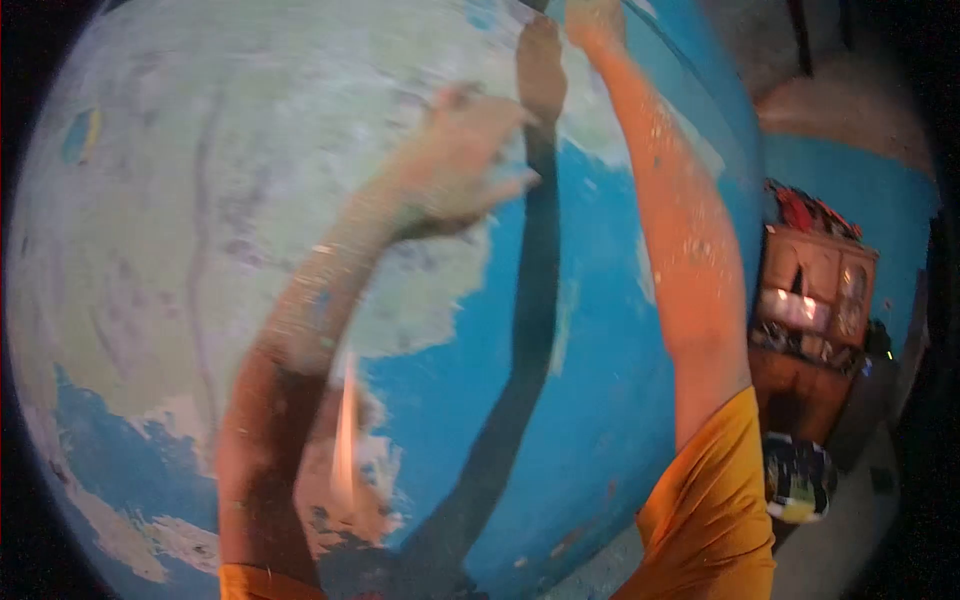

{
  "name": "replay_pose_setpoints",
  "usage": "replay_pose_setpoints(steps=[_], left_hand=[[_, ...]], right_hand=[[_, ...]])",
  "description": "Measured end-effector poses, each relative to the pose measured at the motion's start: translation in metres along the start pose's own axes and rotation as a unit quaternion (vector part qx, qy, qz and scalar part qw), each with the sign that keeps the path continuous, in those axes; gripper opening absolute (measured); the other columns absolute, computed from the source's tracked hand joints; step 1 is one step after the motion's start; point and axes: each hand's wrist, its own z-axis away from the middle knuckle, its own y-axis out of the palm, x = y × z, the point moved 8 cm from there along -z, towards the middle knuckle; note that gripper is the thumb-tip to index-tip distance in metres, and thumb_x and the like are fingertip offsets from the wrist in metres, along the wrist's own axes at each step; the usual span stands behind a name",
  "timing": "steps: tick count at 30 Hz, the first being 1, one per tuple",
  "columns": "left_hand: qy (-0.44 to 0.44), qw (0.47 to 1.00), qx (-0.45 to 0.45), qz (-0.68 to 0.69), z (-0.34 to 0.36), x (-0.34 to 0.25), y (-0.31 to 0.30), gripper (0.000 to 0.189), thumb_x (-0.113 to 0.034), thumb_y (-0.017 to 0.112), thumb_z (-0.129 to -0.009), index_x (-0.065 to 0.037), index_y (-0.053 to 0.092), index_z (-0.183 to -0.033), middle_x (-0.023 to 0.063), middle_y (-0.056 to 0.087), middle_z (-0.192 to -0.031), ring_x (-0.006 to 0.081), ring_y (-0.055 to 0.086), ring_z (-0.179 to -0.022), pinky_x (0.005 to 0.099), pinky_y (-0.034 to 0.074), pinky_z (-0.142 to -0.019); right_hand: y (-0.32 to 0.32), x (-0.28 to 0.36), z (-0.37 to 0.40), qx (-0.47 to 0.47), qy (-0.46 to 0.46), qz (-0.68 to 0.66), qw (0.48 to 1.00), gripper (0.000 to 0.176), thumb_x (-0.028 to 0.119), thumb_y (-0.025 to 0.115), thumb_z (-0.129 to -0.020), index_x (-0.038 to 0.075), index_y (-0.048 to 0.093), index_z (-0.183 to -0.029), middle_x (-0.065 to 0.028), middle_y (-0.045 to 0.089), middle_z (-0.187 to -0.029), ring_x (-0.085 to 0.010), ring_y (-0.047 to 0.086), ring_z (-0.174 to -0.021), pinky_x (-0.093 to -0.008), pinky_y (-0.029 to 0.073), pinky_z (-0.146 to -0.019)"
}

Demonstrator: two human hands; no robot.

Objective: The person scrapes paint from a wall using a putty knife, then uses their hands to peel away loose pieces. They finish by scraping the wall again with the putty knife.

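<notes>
A wall [610, 350] fills most of the head view, its blue paint broken by large pale patches [300, 130] with ragged edges. My left hand [460, 165] is in front of the pale area, blurred, fingers and thumb apart and nothing seen in them. Higher up, at the top edge of the view, my right hand [597, 25] is closed close to the wall; I cannot tell what it grips. Small pale flakes speckle both forearms. The dark shadow [538, 250] of an arm runs down the wall between them.
To the right stands a wooden cabinet [800, 265] with red and dark things [815, 212] piled on top. A dark patterned bundle [797, 480] lies low beside it on the grey floor [850, 540]. Another blue wall [850, 165] is behind.
</notes>
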Motion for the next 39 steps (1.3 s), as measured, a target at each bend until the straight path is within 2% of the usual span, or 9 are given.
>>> replay_pose_setpoints(steps=[4, 6, 8, 12, 18, 21, 25, 27, 39], left_hand=[[-0.036, 0.998, -0.035, 0.031, 0.006, -0.028, 0.003, 0.033, -0.023, 0.058, -0.076, -0.005, 0.048, -0.102, 0.0138, 0.055, -0.089, 0.0265, 0.054, -0.089, 0.0385, 0.035, -0.091], [-0.269, 0.927, -0.036, 0.258, 0.026, -0.040, 0.025, 0.036, -0.024, 0.058, -0.079, -0.004, 0.046, -0.106, 0.0126, 0.056, -0.096, 0.0250, 0.054, -0.092, 0.0358, 0.042, -0.084], [-0.249, 0.932, -0.011, 0.262, 0.026, -0.076, 0.061, 0.043, -0.029, 0.059, -0.080, -0.003, 0.043, -0.110, 0.0149, 0.054, -0.105, 0.0242, 0.053, -0.097, 0.0346, 0.043, -0.082], [-0.325, 0.791, 0.110, 0.507, 0.039, -0.158, 0.159, 0.065, -0.035, 0.058, -0.080, 0.000, 0.028, -0.125, 0.0200, 0.046, -0.115, 0.0235, 0.051, -0.101, 0.0350, 0.043, -0.085], [-0.502, 0.564, 0.042, 0.654, 0.047, -0.228, 0.241, 0.078, -0.038, 0.059, -0.079, -0.002, 0.015, -0.133, 0.0184, 0.035, -0.125, 0.0224, 0.054, -0.091, 0.0341, 0.048, -0.076], [-0.442, 0.663, 0.059, 0.602, 0.017, -0.253, 0.239, 0.072, -0.038, 0.059, -0.080, -0.001, 0.022, -0.130, 0.0157, 0.039, -0.120, 0.0217, 0.055, -0.086, 0.0340, 0.050, -0.071], [-0.473, 0.664, 0.039, 0.578, -0.001, -0.260, 0.288, 0.061, -0.035, 0.060, -0.080, 0.000, 0.033, -0.122, 0.0127, 0.042, -0.110, 0.0207, 0.056, -0.082, 0.0337, 0.051, -0.068], [-0.555, 0.546, -0.017, 0.627, -0.005, -0.264, 0.311, 0.050, -0.031, 0.060, -0.080, 0.000, 0.039, -0.112, 0.0100, 0.043, -0.101, 0.0209, 0.056, -0.082, 0.0334, 0.051, -0.070], [-0.435, 0.644, -0.082, 0.624, -0.083, -0.217, 0.384, 0.051, -0.041, 0.050, -0.084, -0.001, 0.039, -0.112, 0.0136, 0.047, -0.105, 0.0245, 0.055, -0.092, 0.0370, 0.049, -0.074]], right_hand=[[-0.068, -0.071, 0.153, 0.174, 0.125, -0.066, 0.975, 0.063, 0.048, 0.046, -0.081, -0.009, 0.047, -0.106, -0.0283, 0.055, -0.098, -0.0363, 0.055, -0.092, -0.0412, 0.041, -0.081], [-0.090, -0.135, 0.251, 0.117, 0.178, -0.113, 0.970, 0.066, 0.049, 0.046, -0.081, -0.011, 0.045, -0.109, -0.0243, 0.057, -0.085, -0.0297, 0.057, -0.078, -0.0377, 0.043, -0.071], [-0.128, -0.138, 0.334, 0.156, 0.242, -0.179, 0.941, 0.043, 0.032, 0.051, -0.084, -0.002, 0.047, -0.109, -0.0149, 0.057, -0.080, -0.0220, 0.056, -0.076, -0.0356, 0.043, -0.069], [-0.179, -0.151, 0.453, 0.128, 0.307, -0.198, 0.922, 0.037, 0.026, 0.054, -0.082, 0.002, 0.045, -0.108, -0.0070, 0.052, -0.086, -0.0148, 0.049, -0.078, -0.0310, 0.041, -0.069], [-0.251, -0.166, 0.492, 0.172, 0.417, -0.197, 0.870, 0.038, 0.027, 0.054, -0.082, 0.004, 0.045, -0.111, -0.0102, 0.056, -0.093, -0.0175, 0.051, -0.081, -0.0317, 0.041, -0.073], [-0.281, -0.195, 0.485, 0.218, 0.435, -0.246, 0.839, 0.039, 0.028, 0.054, -0.082, 0.005, 0.045, -0.112, -0.0129, 0.057, -0.095, -0.0222, 0.055, -0.086, -0.0346, 0.042, -0.076], [-0.317, -0.235, 0.438, 0.293, 0.346, -0.171, 0.875, 0.042, 0.028, 0.052, -0.083, 0.005, 0.044, -0.117, -0.0184, 0.054, -0.108, -0.0290, 0.053, -0.100, -0.0374, 0.041, -0.082], [-0.327, -0.251, 0.421, 0.300, 0.323, -0.192, 0.877, 0.043, 0.028, 0.051, -0.083, 0.005, 0.043, -0.119, -0.0196, 0.053, -0.112, -0.0302, 0.052, -0.104, -0.0377, 0.041, -0.084], [-0.299, -0.321, 0.317, 0.251, 0.142, -0.242, 0.927, 0.040, 0.015, 0.049, -0.084, 0.004, 0.043, -0.122, -0.0207, 0.054, -0.110, -0.0302, 0.053, -0.103, -0.0351, 0.042, -0.084]])
